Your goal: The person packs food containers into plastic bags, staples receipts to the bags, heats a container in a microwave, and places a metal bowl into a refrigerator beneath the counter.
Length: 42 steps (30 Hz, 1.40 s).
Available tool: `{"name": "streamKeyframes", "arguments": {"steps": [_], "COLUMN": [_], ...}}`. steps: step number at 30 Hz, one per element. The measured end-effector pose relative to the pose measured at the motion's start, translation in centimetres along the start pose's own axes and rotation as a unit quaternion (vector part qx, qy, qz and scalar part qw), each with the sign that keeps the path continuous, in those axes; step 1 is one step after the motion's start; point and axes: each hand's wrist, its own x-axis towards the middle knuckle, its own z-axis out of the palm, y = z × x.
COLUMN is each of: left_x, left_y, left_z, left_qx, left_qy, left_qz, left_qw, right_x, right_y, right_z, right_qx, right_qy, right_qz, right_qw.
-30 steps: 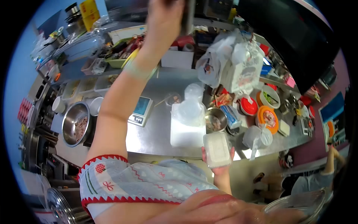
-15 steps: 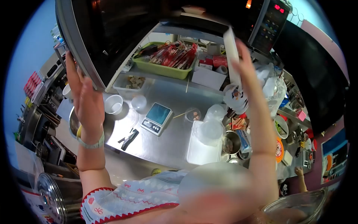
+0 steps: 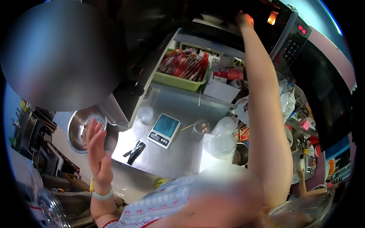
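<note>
Your right hand (image 3: 245, 19) is inside the open microwave (image 3: 288, 55), its fingers in shadow; you cannot tell whether they grip anything. A pale, shallow item (image 3: 211, 19) sits in the cavity just left of that hand, its contents unclear. Your left hand (image 3: 99, 157) is empty, fingers stretched upward, below the microwave door (image 3: 141, 41). Beside it on the left is 1 steel bowl (image 3: 75, 133); to its right lie a black tool (image 3: 135, 152) and, farther off, 1 digital scale (image 3: 164, 131).
</note>
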Motion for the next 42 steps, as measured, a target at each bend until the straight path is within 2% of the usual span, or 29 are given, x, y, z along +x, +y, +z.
{"name": "streamKeyframes", "arguments": {"steps": [1,3,5,7,8,9,10,11,12,13,15,17,19,22,25,26,27,28,29,31,32,33,34,35,36,37,39,41,42], "left_x": [1.0,3.8,4.9,6.2,6.8,6.5,6.2,6.3,6.4,6.6,6.3,5.4,3.7,-0.2,-4.7,-6.6,-6.7,-10.3,-13.7,-20.1,-23.1,-27.3,-31.0,-25.3,-28.7,-32.2,-36.1,-39.6,-40.8], "left_y": [0.3,1.3,1.8,1.9,1.7,2.2,2.6,4.1,5.6,6.0,6.5,7.1,8.3,11.4,14.9,16.1,16.6,19.0,21.4,24.8,25.7,26.9,27.8,22.5,23.1,24.1,24.0,26.8,27.7], "left_z": [0.9,3.8,5.7,8.6,10.4,10.9,11.4,11.9,12.4,12.5,11.1,9.4,7.5,3.7,2.7,2.7,4.8,3.8,3.1,2.3,2.1,2.2,2.8,0.5,-0.1,-0.1,-1.1,-2.3,-2.4], "left_qx": [0.0,-0.11,-0.132,-0.159,-0.193,-0.134,-0.078,-0.072,-0.062,-0.032,0.012,0.062,0.124,0.236,0.377,0.438,0.336,0.362,0.394,0.457,0.488,0.562,0.555,0.537,0.537,0.528,0.393,0.447,0.445], "left_qy": [-0.003,0.015,-0.013,-0.046,-0.071,-0.127,-0.18,-0.226,-0.269,-0.28,-0.217,-0.132,-0.064,-0.016,0.071,0.103,0.214,0.223,0.226,0.214,0.197,0.208,0.251,0.276,0.328,0.378,0.607,0.632,0.645], "left_qz": [-0.004,0.042,0.037,0.032,0.098,0.128,0.164,0.112,0.06,0.087,0.244,0.362,0.423,0.45,0.403,0.38,0.395,0.319,0.237,0.079,0.002,-0.052,-0.117,-0.207,-0.243,-0.264,-0.278,-0.311,-0.31], "left_qw": [1.0,0.993,0.99,0.986,0.974,0.974,0.967,0.965,0.959,0.956,0.945,0.921,0.895,0.861,0.831,0.808,0.828,0.847,0.859,0.86,0.85,0.799,0.784,0.77,0.738,0.713,0.632,0.551,0.539], "right_x": [-0.9,-3.6,-11.0,-20.6,-25.7,-30.8,-35.4,-39.7,-43.3,-46.7,-51.5,-54.1,-55.5,-56.8,-59.4,-60.4,-61.1,-61.7,-63.8,-65.6,-67.1,-68.4,-69.1,-63.7,-64.9,-65.8,-66.8,-67.5,-66.9], "right_y": [0.0,0.7,-1.0,-1.4,-1.0,-0.2,1.6,3.7,4.8,5.9,8.3,10.5,11.0,10.6,9.4,8.5,7.5,5.1,4.8,1.4,0.8,-0.6,-1.6,-6.9,-8.8,-9.3,-12.5,-15.1,-16.1], "right_z": [-1.0,-3.6,-8.3,-12.2,-13.7,-14.4,-14.4,-14.4,-15.4,-16.4,-17.8,-19.3,-20.6,-20.0,-17.7,-16.3,-15.8,-15.6,-14.9,-16.9,-17.0,-17.6,-19.2,-13.6,-14.2,-15.5,-14.6,-15.5,-15.3], "right_qx": [0.041,0.118,0.378,0.478,0.524,0.57,0.535,0.501,0.486,0.469,0.467,0.477,0.47,0.536,0.599,0.587,0.568,0.538,0.59,0.601,0.628,0.618,0.622,0.606,0.606,0.615,0.627,0.606,0.604], "right_qy": [0.047,0.14,0.143,0.153,0.126,0.095,0.079,0.058,0.033,0.005,0.014,0.015,0.01,-0.018,-0.115,-0.149,-0.198,-0.231,-0.289,-0.4,-0.454,-0.504,-0.537,-0.585,-0.609,-0.632,-0.659,-0.692,-0.706], "right_qz": [-0.03,-0.085,-0.174,-0.136,-0.115,-0.087,-0.086,-0.082,-0.027,0.029,0.161,0.215,0.25,0.256,0.273,0.313,0.338,0.336,0.259,0.232,0.183,0.166,0.132,0.126,0.112,0.092,0.064,0.071,0.066], "right_qw": [0.998,0.979,0.898,0.854,0.834,0.812,0.837,0.86,0.873,0.883,0.87,0.852,0.846,0.805,0.744,0.732,0.724,0.738,0.708,0.652,0.605,0.581,0.554,0.524,0.498,0.463,0.411,0.384,0.363]}}
